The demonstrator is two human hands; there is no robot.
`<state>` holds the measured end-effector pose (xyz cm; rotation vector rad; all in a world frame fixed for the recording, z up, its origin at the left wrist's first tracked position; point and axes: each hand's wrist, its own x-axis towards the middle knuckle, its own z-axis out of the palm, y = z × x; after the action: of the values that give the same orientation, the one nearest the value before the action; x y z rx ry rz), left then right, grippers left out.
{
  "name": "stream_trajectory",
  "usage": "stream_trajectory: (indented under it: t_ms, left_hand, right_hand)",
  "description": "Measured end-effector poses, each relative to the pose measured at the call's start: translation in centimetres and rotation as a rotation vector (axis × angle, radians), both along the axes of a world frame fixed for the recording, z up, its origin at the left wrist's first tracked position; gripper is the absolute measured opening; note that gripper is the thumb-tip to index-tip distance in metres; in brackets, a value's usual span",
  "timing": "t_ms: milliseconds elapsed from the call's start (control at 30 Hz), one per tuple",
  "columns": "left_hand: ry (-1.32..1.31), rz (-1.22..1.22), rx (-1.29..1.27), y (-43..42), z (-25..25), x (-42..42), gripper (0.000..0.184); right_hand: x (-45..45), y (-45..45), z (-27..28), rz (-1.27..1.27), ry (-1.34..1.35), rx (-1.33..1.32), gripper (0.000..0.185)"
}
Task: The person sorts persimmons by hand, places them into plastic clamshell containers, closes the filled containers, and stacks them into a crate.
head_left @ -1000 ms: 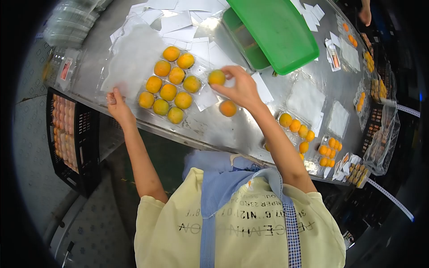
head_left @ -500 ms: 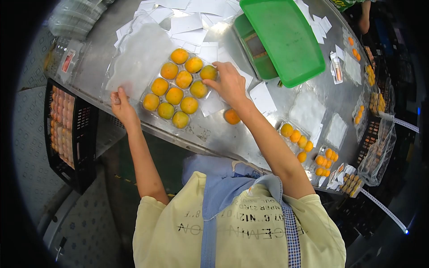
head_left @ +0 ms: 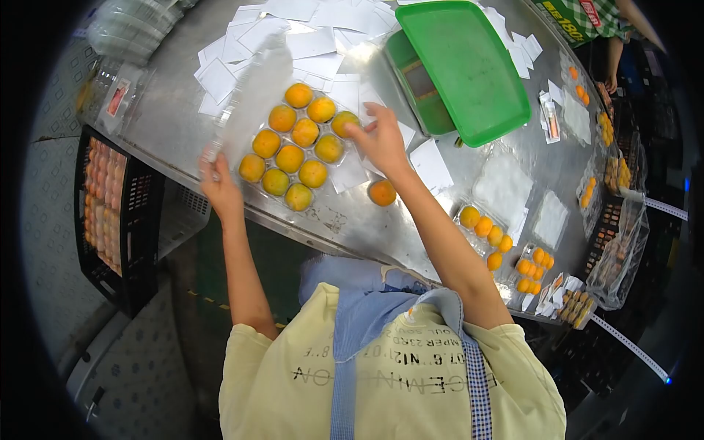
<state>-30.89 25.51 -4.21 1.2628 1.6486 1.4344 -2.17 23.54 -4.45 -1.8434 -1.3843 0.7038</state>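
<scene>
A clear plastic clamshell tray (head_left: 306, 196) lies on the metal table, its cups filled with several round yellow-orange fruits (head_left: 290, 158), some tinged green. Its clear lid (head_left: 253, 103), on the left side, stands tilted up and is blurred. My left hand (head_left: 222, 189) pinches the lid's near edge. At the tray's right edge is my right hand (head_left: 383, 143), thumb and fingers apart, the thumb close to the corner fruit (head_left: 345, 123); whether it touches is unclear. One loose orange fruit (head_left: 382, 193) sits on the table below my right wrist.
A green bin with a green lid (head_left: 477, 81) stands beyond my right hand. White paper slips (head_left: 308, 44) cover the back. More fruit trays (head_left: 484, 224) lie at right. A black crate (head_left: 136, 198) of packed fruit stands at left. Another person's hand (head_left: 612, 77) shows at upper right.
My left hand has moved right, and the lid has swung from lying nearly flat to tilted up. My right hand's fingers have spread away from the corner fruit.
</scene>
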Motion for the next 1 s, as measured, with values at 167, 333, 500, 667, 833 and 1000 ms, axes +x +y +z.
stream_trajectory:
  t_ms: [167, 333, 500, 667, 833, 1000]
  left_hand:
    - [0.585, -0.516, 0.198, -4.2, 2.6, 1.7, 0.047]
    - [0.867, -0.680, 0.097, -6.6, 2.9, 2.2, 0.062]
    - [0.941, -0.699, 0.033, -7.7, 3.6, 2.9, 0.061]
    - [0.691, -0.465, 0.101, -10.3, 4.7, 4.7, 0.048]
    - [-0.260, -0.697, -0.284, -14.9, 2.6, 7.9, 0.030]
    - [-1.234, -0.303, -0.888, -13.4, 0.7, 10.4, 0.025]
  right_hand:
    - [1.2, 0.1, -0.1, -0.153, 0.588, -0.247, 0.054]
    - [1.1, 0.7, 0.9, -0.150, 0.767, -0.376, 0.047]
    - [1.6, 1.0, -1.2, -0.072, 0.630, -0.323, 0.032]
    - [1.8, 0.6, -2.1, -0.055, 0.601, -0.288, 0.027]
    - [1.4, -0.5, -1.6, -0.108, 0.608, -0.324, 0.026]
    - [0.7, -2.1, 0.0, -0.121, 0.667, -0.395, 0.029]
